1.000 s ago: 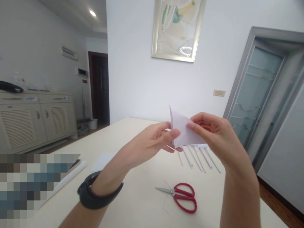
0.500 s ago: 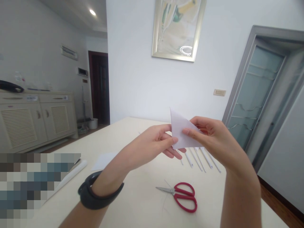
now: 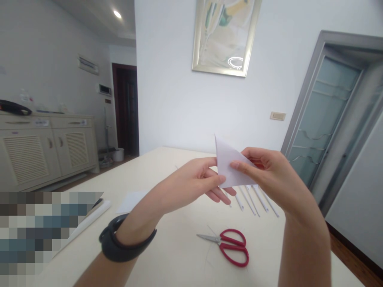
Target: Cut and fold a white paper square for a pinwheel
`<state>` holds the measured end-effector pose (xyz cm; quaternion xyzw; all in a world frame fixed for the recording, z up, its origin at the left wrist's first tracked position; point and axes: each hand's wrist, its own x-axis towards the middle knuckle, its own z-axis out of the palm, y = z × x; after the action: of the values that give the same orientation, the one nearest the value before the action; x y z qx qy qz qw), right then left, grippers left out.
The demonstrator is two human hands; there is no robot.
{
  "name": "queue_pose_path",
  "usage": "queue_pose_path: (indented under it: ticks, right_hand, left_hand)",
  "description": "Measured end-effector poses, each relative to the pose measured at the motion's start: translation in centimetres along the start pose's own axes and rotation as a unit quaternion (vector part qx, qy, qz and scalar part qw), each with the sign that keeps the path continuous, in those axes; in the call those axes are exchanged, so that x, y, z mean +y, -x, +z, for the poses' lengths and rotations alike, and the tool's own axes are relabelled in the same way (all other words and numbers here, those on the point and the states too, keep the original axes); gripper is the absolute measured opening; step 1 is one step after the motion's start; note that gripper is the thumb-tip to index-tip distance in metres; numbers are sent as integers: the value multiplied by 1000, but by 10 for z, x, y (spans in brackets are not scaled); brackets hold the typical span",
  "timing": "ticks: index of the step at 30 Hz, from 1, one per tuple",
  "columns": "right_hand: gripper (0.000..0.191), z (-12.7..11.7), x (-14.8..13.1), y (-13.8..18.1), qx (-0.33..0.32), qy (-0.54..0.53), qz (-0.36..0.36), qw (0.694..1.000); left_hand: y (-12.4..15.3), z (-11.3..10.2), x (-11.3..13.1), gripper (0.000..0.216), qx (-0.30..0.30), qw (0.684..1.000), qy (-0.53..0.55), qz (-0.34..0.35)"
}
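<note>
A white sheet of paper folded into a triangle (image 3: pixel 229 171) is held up above the table between both hands. My left hand (image 3: pixel 197 179) pinches its lower left corner, thumb in front and fingers behind. From the right, my right hand (image 3: pixel 266 171) grips the slanted edge, with its thumb pressed on the front face and its fingers partly hidden behind the paper. Beneath the hands lie several thin rolled paper sticks (image 3: pixel 261 199). Nearer to me are red-handled scissors (image 3: pixel 227 245), their blades pointing left.
A white table (image 3: pixel 176 247) spreads under my arms. Flat white paper (image 3: pixel 130 200) lies left of my left forearm, and a white roll (image 3: pixel 86 221) is beside a blurred-out area. Fine threads (image 3: pixel 209 253) lie by the scissors. A wall stands behind the table.
Almost nothing differs. The view has shifted very slightly, and both hands keep the same hold on the folded paper.
</note>
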<state>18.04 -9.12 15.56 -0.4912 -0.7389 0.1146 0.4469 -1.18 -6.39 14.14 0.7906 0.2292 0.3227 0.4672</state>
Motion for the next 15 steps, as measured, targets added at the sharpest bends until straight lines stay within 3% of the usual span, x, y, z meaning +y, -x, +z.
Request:
queue_pose_path:
  ticks: [15]
  right_hand:
    - [32, 1, -3, -1, 13, 6, -5, 1000]
  left_hand:
    - [1, 0, 2, 32, -10, 1000, -4, -18]
